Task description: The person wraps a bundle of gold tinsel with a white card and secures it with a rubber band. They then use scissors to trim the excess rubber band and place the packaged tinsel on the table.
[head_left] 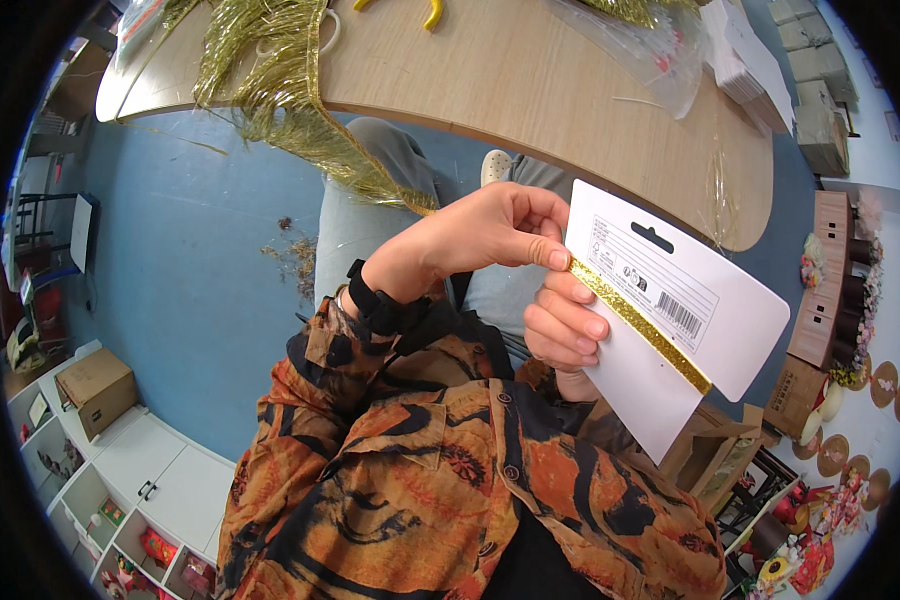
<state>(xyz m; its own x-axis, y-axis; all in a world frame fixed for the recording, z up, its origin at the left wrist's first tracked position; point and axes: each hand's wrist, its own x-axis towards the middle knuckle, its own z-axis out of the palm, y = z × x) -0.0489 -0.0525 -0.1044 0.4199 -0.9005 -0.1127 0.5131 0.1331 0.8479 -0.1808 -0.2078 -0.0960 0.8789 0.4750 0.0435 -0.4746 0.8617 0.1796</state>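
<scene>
A white hanging card with a slotted hole, small print and a barcode is held tilted in front of my chest. A glittery gold band lies slantwise across its face. My left hand, with a black wristband, pinches the band's end at the card's left edge. Below it, the fingers of my right hand grip that same edge; the card partly hides this hand. Gold tinsel fringe drapes off the table and runs down behind my left wrist. Whether it joins the band is hidden.
The wooden table curves ahead, bearing a yellow-handled tool, a clear plastic bag and a stack of white cards. White cabinets and a cardboard box stand at lower left. An open carton is at lower right.
</scene>
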